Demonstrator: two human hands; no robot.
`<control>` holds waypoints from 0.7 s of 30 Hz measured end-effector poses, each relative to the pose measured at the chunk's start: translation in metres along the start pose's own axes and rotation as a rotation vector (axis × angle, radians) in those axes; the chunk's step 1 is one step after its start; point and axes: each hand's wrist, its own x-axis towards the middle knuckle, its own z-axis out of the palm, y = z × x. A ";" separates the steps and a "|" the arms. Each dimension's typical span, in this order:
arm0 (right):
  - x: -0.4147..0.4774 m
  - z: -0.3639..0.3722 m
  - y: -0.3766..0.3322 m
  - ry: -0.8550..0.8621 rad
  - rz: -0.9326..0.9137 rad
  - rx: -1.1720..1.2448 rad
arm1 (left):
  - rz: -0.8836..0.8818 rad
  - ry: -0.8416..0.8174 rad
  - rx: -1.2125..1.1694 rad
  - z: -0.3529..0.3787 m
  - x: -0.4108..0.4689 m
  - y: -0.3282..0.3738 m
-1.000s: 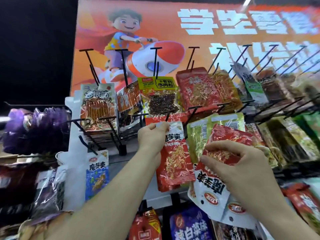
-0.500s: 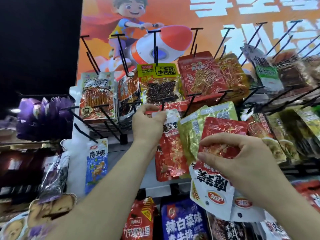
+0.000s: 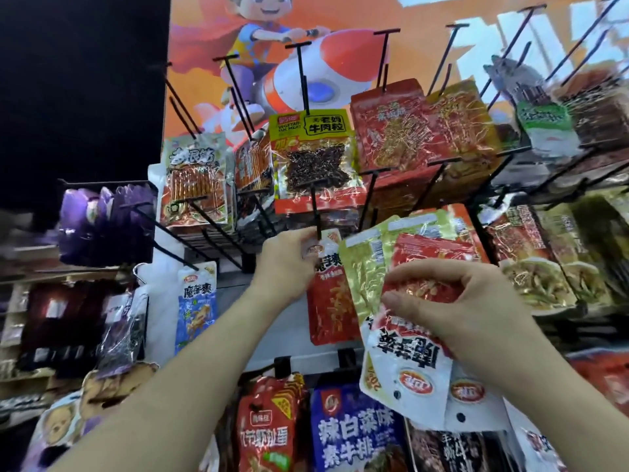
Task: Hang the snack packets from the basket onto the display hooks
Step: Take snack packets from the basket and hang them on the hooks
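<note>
Moved: left grip [image 3: 292, 264] has carried the red packet [image 3: 332, 298] so its header now meets the hook [image 3: 315, 212]; right grip [image 3: 469, 301] holds as before.
Left grip: thumb and fingers pinch the packet's top left corner, with nothing else in it.
Packet from grip: hangs right of and below the pinch. Long axis near upright, header up, foot down.
Hook: black rod runs down to the header. Cannot tell whether it is through the hole.
Nearer hand: left, right at the hook. Right sits lower and apart.
Right grip: fingers curled round a stack [image 3: 408, 362] of like packets. They are held inverted, white headers pointing down toward the wearer, long axis a little tilted.
Next, judged: the header probably has to slide back along the rod, away from the wearer, before the pinch lets go.
Basket: not in view.
</note>
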 end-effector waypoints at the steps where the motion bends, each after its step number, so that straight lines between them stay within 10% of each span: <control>1: 0.000 0.001 0.003 0.015 -0.009 -0.011 | 0.006 -0.038 0.070 0.006 0.001 -0.003; 11: -0.004 0.018 0.014 0.221 0.017 0.106 | 0.042 -0.033 0.433 -0.007 -0.007 0.002; 21: -0.008 0.040 0.004 0.298 -0.013 0.343 | -0.346 -0.207 -0.837 -0.048 -0.122 0.050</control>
